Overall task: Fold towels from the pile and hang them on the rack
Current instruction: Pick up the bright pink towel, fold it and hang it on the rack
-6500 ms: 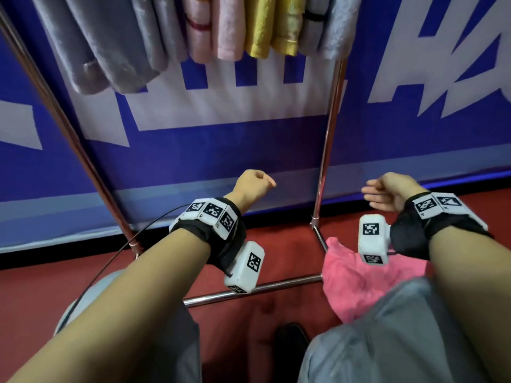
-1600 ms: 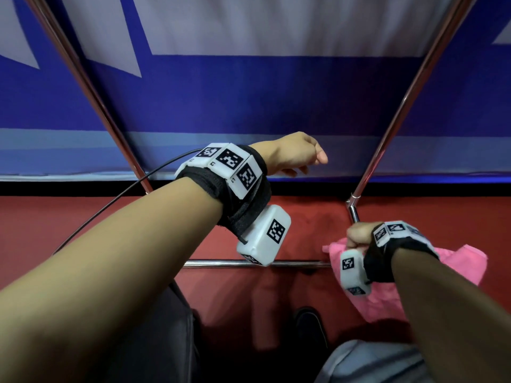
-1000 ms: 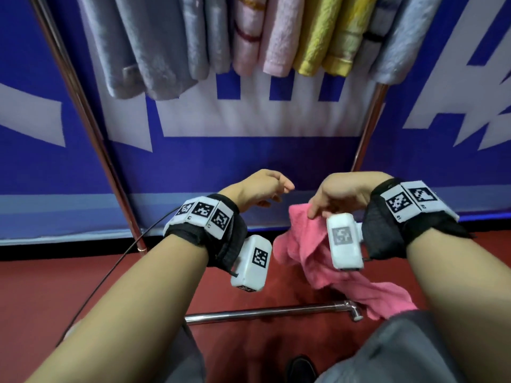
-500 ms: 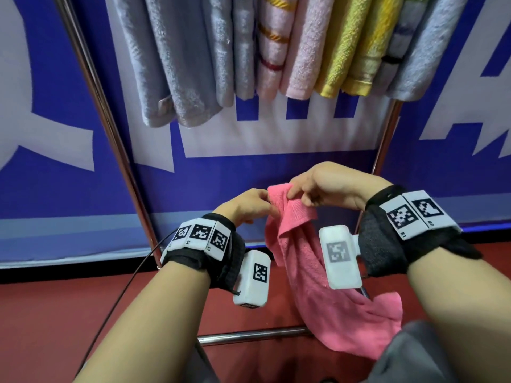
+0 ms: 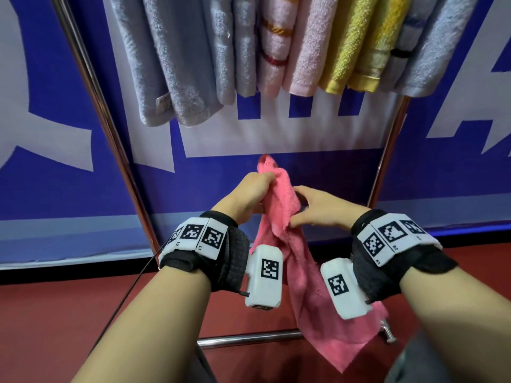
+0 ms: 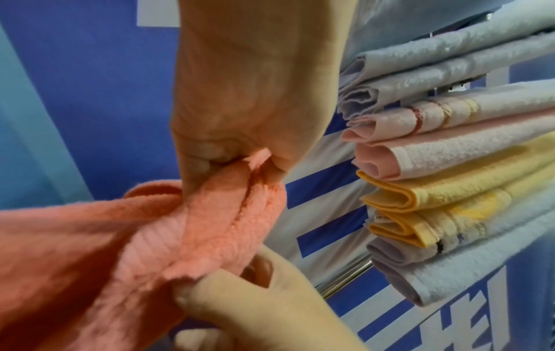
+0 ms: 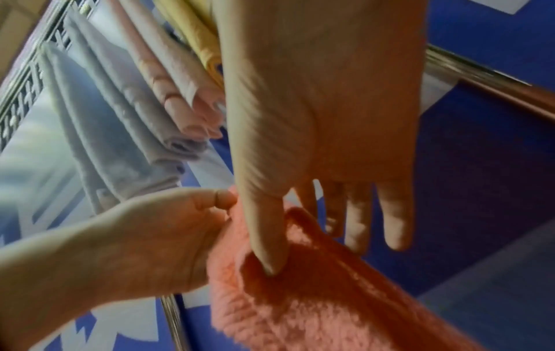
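A pink towel [image 5: 307, 286] hangs in front of me, its lower end near the rack's bottom bar [image 5: 249, 337]. My left hand [image 5: 253, 192] grips the towel's bunched top corner in a fist, seen close in the left wrist view [image 6: 234, 147]. Just right of it and slightly lower, my right hand [image 5: 318, 210] pinches the towel's edge. Its thumb [image 7: 270, 256] presses into the pink towel [image 7: 300, 308] while the fingers lie fairly straight behind the cloth. Several folded towels hang above on the rack: grey [image 5: 171, 64], pale pink [image 5: 304, 51] and yellow [image 5: 356, 51].
The rack's slanted metal poles stand at the left [image 5: 110, 128] and right [image 5: 387, 150] of my hands. A blue and white banner [image 5: 276, 167] is behind the rack. The floor [image 5: 55, 313] is red. A thin black cable [image 5: 124, 297] runs from my left wrist.
My right hand lifted the pink towel off the floor. Since half a second ago my left hand has taken the top corner and my right hand has slid lower along the edge.
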`<move>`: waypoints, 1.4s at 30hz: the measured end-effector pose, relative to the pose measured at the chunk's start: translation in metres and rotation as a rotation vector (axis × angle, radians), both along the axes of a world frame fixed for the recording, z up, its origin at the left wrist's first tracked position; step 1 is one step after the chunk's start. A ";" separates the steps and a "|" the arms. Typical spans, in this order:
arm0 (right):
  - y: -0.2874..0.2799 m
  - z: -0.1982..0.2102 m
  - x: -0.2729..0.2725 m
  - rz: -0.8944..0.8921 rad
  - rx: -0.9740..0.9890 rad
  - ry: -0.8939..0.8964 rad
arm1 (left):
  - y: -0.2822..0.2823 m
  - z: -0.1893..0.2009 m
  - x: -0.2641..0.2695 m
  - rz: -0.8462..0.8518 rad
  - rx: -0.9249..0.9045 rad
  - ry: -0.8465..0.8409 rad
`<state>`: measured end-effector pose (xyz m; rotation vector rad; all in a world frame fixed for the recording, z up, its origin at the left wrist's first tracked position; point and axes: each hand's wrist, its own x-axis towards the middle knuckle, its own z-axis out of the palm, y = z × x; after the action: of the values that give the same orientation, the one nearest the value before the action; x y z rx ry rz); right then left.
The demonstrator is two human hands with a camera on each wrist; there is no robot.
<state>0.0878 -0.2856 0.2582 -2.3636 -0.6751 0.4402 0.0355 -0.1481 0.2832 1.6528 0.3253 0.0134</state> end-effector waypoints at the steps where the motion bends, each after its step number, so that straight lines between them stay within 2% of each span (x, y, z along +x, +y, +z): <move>1: 0.001 -0.002 0.001 0.016 0.034 -0.048 | 0.001 0.000 0.001 0.000 0.015 0.001; 4: 0.005 -0.001 0.003 0.025 0.194 -0.137 | 0.006 -0.004 0.005 0.026 0.037 0.020; 8: 0.006 -0.001 0.011 -0.105 0.310 -0.148 | 0.010 -0.008 0.006 0.025 0.116 0.052; 12: 0.008 0.001 0.016 -0.213 0.239 -0.311 | 0.004 -0.011 0.008 -0.022 0.300 0.038; 14: 0.010 0.004 0.013 -0.245 0.189 -0.379 | 0.000 -0.010 0.008 -0.004 0.323 0.007; 16: 0.014 0.005 0.012 -0.259 0.166 -0.397 | -0.003 -0.007 0.006 -0.080 0.334 -0.015; 19: 0.018 0.001 0.013 -0.258 0.221 -0.383 | -0.009 -0.007 0.004 -0.249 0.404 0.019; 22: 0.022 0.005 0.012 -0.247 0.341 -0.370 | -0.011 -0.013 0.004 -0.282 0.463 0.063; 26: 0.028 0.013 0.008 -0.218 0.408 -0.337 | -0.009 -0.020 0.008 -0.172 0.503 0.023; 29: 0.029 0.015 0.004 -0.168 0.431 -0.281 | -0.004 -0.025 0.013 -0.056 0.486 -0.090; 31: 0.027 0.016 0.002 -0.137 0.470 -0.225 | -0.003 -0.024 0.014 -0.042 0.446 -0.165; 34: 0.021 0.018 -0.002 -0.093 0.557 -0.129 | -0.002 -0.023 0.015 -0.011 0.534 -0.201; 37: 0.013 0.018 -0.002 -0.065 0.485 -0.097 | 0.002 -0.023 0.017 0.111 0.544 -0.206; 42: -0.001 0.009 0.008 -0.032 -0.018 -0.216 | 0.015 -0.012 0.018 0.281 0.434 -0.235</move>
<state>0.0956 -0.2867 0.2675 -2.4577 -0.7311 0.1789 0.0538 -0.1332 0.2709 1.9963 0.3901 0.5170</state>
